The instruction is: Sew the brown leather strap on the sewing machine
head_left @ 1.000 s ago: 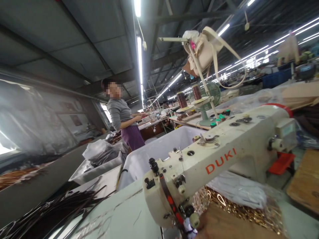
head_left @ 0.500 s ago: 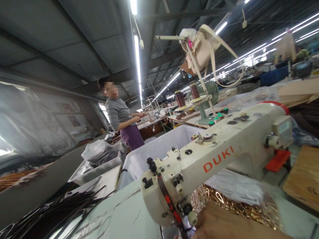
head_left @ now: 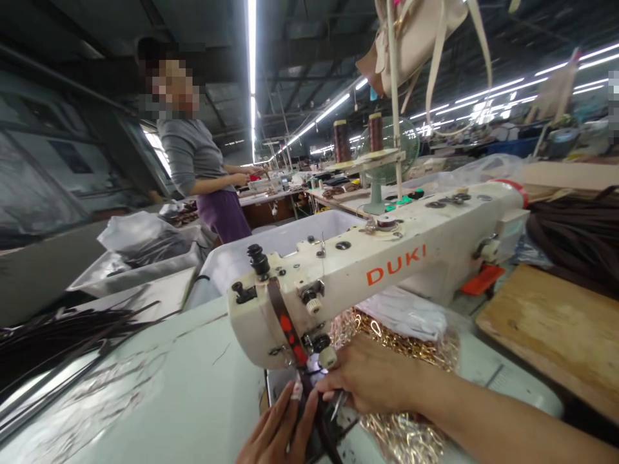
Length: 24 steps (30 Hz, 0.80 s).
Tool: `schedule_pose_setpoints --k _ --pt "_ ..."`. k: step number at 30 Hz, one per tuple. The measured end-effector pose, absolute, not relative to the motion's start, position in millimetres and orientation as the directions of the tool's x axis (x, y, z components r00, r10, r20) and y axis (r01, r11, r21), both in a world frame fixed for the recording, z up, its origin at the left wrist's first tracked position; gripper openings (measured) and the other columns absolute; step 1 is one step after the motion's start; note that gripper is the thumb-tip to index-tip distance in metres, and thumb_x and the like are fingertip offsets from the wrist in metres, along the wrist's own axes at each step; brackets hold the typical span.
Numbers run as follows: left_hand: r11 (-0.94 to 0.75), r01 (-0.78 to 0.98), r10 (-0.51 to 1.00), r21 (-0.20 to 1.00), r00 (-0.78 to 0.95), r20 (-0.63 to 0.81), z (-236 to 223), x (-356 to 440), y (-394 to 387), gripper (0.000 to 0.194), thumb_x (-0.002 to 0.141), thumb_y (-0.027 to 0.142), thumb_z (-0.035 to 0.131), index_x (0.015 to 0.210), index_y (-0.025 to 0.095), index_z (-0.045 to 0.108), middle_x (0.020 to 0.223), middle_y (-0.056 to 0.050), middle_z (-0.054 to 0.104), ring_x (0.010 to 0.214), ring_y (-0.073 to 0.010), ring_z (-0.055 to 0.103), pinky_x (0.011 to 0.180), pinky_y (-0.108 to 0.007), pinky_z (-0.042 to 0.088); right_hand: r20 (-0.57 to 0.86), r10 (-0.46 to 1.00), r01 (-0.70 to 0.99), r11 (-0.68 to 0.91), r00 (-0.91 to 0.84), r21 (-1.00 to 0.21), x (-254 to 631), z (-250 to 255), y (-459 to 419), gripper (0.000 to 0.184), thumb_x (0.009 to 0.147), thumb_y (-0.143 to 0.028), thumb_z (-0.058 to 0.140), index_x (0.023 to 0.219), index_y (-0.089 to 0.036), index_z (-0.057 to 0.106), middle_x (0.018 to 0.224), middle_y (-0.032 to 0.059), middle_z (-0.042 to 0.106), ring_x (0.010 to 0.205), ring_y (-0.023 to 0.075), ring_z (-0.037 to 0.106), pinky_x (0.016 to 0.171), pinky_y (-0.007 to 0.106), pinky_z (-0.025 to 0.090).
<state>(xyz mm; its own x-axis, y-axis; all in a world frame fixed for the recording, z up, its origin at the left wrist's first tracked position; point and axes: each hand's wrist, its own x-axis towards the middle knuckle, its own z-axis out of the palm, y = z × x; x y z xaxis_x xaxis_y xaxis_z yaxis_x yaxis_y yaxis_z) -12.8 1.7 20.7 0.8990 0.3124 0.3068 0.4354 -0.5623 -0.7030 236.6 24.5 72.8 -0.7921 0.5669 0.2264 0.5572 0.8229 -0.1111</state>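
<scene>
We have both hands under the head of the sewing machine, at the near edge of the pale table. Our left hand lies flat with its fingers stretched out, the fingertips pressing a dark strap just beside the needle. Our right hand comes in from the right, fingers curled and pinched close on the same strap under the foot; we cannot tell how firmly it grips. A bag of gold chain lies just behind and under the right wrist. To the left, a bundle of dark straps rests on the table. Behind the machine stands a white bin, and further back a co-worker stands at another bench.
</scene>
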Motion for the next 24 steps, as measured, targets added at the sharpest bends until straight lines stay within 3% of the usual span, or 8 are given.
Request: schedule_pose_setpoints --k 6,15,24 --pt "-0.580 0.476 0.322 -0.661 0.879 0.351 32 -3 -3 0.067 0.080 0.070 0.042 0.116 0.017 0.061 0.107 -0.009 0.068 0.098 -0.0216 0.065 0.073 -0.024 0.057 0.237 0.554 0.550 0.830 -0.798 -0.092 237 73 25 0.021 0.088 -0.032 0.048 0.100 -0.029 0.065 0.079 -0.0021 0.067 0.068 0.0149 0.059 0.057 0.027 0.034" --pt "-0.584 0.593 0.427 -0.554 0.805 0.411 53 12 -24 0.067 0.082 0.065 0.043 0.120 0.011 0.058 0.113 -0.012 0.065 0.102 -0.0245 0.063 0.075 -0.031 0.058 0.214 0.538 0.533 0.842 -0.815 -0.089 238 72 26 0.022 0.092 -0.033 0.045 0.096 -0.025 0.065 0.083 -0.0008 0.067 0.072 0.0136 0.058 0.058 0.026 0.033" --pt "-0.591 0.593 0.408 -0.548 0.805 0.431 47 10 -19 0.068 0.080 0.068 0.044 0.121 0.014 0.057 0.111 -0.011 0.067 0.100 -0.0240 0.064 0.075 -0.030 0.057 0.228 0.534 0.526 0.844 -0.814 -0.103 238 70 26 0.019 0.088 -0.029 0.050 0.098 -0.026 0.065 0.083 -0.0009 0.067 0.072 0.0141 0.059 0.058 0.027 0.034"
